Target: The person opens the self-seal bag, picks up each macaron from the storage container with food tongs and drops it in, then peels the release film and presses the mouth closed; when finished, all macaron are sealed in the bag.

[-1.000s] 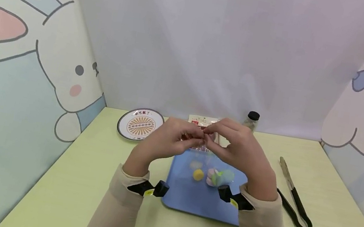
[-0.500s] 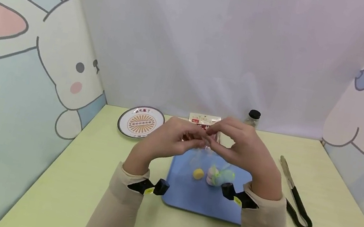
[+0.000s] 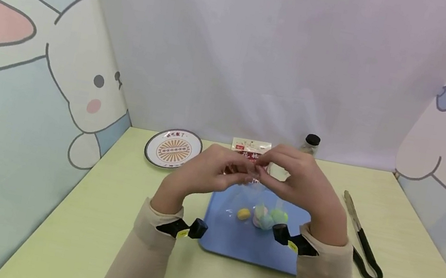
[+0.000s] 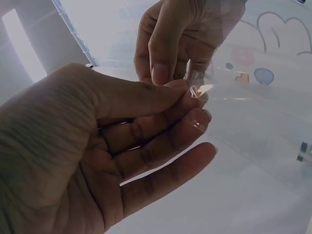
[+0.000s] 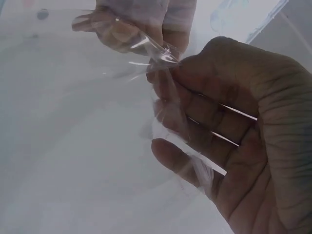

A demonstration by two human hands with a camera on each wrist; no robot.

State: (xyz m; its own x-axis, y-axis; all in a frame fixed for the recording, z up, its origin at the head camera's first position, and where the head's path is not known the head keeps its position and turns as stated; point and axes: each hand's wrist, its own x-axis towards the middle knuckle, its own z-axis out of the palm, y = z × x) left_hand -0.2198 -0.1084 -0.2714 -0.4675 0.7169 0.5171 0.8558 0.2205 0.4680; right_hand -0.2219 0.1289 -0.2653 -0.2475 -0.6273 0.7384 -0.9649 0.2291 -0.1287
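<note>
Both hands meet fingertip to fingertip above a blue tray (image 3: 227, 248), pinching the top of a clear plastic bag (image 5: 170, 90). My left hand (image 3: 219, 170) has its thumb against the forefinger on the film, the other fingers looser in the left wrist view. Facing it, my right hand (image 3: 297, 183) grips the film between thumb and forefinger, and film drapes over its other fingers. Below the hands, through the clear plastic, show a yellow piece (image 3: 243, 214), a pale blue piece (image 3: 266, 222) and a green piece (image 3: 279, 216), with pink beside them; they resemble marshmallows.
Left of the hands lies a patterned white plate (image 3: 173, 149). Behind them is a red and white packet (image 3: 250, 146), with a black-lidded jar (image 3: 312, 140) to its right. Black-handled metal tongs (image 3: 365, 244) lie right of the tray. Printed walls enclose the table.
The joined fingertips have shifted slightly to the right, still pinching the plastic. The blue and green pieces below have shifted against each other. The right forearm has moved a little right.
</note>
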